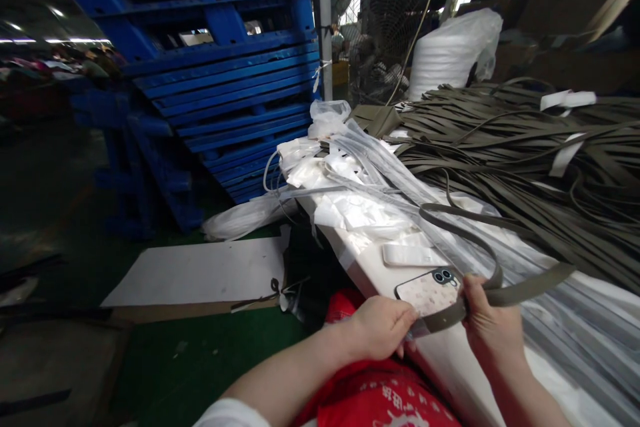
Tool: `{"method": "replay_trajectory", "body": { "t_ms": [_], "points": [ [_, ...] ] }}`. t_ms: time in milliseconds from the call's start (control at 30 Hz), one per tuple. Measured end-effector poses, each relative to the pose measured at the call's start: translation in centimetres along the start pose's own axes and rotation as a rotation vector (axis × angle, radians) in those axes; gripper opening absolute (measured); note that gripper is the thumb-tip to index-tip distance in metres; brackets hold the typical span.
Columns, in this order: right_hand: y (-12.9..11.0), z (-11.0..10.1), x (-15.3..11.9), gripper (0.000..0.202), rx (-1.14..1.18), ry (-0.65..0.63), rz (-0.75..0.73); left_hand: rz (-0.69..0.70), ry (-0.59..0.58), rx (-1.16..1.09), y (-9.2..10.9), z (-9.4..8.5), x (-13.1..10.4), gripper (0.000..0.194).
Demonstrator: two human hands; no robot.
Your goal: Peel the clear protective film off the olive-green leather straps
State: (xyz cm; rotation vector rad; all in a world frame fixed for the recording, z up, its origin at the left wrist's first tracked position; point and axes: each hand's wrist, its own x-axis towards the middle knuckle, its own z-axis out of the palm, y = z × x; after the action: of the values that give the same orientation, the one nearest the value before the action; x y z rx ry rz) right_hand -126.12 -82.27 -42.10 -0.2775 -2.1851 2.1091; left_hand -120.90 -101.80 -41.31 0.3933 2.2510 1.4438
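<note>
A grey-olive strip (445, 317) is stretched between my two hands at the front edge of the white table. My left hand (383, 328) is closed, pinching its end together with a bit of clear plastic. Further right, my right hand (487, 313) grips the same strip between thumb and fingers, and its loose part loops up and out to the right. Just behind the strip lies a phone (430, 291) in a patterned case, partly covered by the strip. A white flat piece (414, 255) rests beyond the phone.
Long olive strips (500, 140) are heaped across the right of the table. Clear plastic sleeves (390, 167) run along its middle. Blue pallets (250, 80) are stacked behind a metal pole (325, 20). A white board (200, 271) lies on the floor at left.
</note>
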Motion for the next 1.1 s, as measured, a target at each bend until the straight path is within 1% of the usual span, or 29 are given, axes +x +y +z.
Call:
{"method": "replay_trajectory", "body": {
  "t_ms": [100, 167, 233, 267, 333, 433, 500, 533, 600, 667, 767, 900, 1000, 1033, 1100],
  "points": [
    [-0.2, 1.2, -1.2, 0.048, -0.029, 0.033, 0.041, 0.034, 0.142, 0.111, 0.8, 1.2, 1.0, 0.049],
    [-0.3, 2.1, -1.8, 0.049, 0.017, -0.014, 0.076, 0.077, 0.258, 0.155, 1.1, 1.9, 1.5, 0.048],
    [-0.6, 2.5, -1.9, 0.048, 0.151, -0.100, 0.121, 0.106, 0.329, 0.160, 0.9, 2.1, 1.5, 0.046],
    [-0.8, 2.4, -1.7, 0.047, 0.239, -0.148, 0.144, 0.109, 0.329, 0.140, 0.7, 1.9, 1.2, 0.046],
    [-1.5, 1.5, -0.7, 0.042, 0.400, -0.203, 0.169, 0.104, 0.263, 0.064, 0.1, 0.8, 0.2, 0.048],
    [-2.4, -0.5, 1.1, 0.036, 0.523, -0.232, 0.140, 0.090, 0.138, -0.045, -1.2, -2.0, -2.2, 0.056],
    [-2.5, -1.3, 1.7, 0.034, 0.530, -0.288, 0.134, 0.059, 0.077, -0.089, -1.9, -3.7, -3.8, 0.059],
    [-2.5, -1.3, 1.8, 0.034, 0.516, -0.320, 0.143, 0.026, 0.052, -0.110, -2.1, -4.3, -4.4, 0.060],
    [-2.2, -0.9, 1.5, 0.036, 0.452, -0.341, 0.166, -0.042, 0.016, -0.149, -2.5, -4.9, -5.1, 0.060],
    [-1.8, -0.2, 1.2, 0.038, 0.354, -0.302, 0.183, -0.052, 0.005, -0.175, -2.6, -4.6, -5.1, 0.061],
    [-1.2, 0.4, 1.4, 0.041, 0.185, -0.218, 0.181, 0.011, 0.046, -0.166, -2.6, -3.8, -4.3, 0.064],
    [-0.7, 0.6, 2.3, 0.047, 0.049, -0.171, 0.089, 0.016, 0.066, -0.079, -1.9, -3.0, -2.1, 0.063],
    [-0.6, 1.0, 2.0, 0.049, 0.076, -0.181, 0.085, 0.036, 0.102, -0.003, -0.5, -1.9, 0.5, 0.059],
    [-0.5, 1.3, 1.7, 0.050, 0.101, -0.195, 0.094, 0.055, 0.138, 0.014, 0.1, -1.3, 1.4, 0.057],
    [-0.6, 1.8, 1.0, 0.050, 0.148, -0.215, 0.116, 0.100, 0.248, 0.053, 1.0, 0.1, 3.1, 0.055]
  ]
}}
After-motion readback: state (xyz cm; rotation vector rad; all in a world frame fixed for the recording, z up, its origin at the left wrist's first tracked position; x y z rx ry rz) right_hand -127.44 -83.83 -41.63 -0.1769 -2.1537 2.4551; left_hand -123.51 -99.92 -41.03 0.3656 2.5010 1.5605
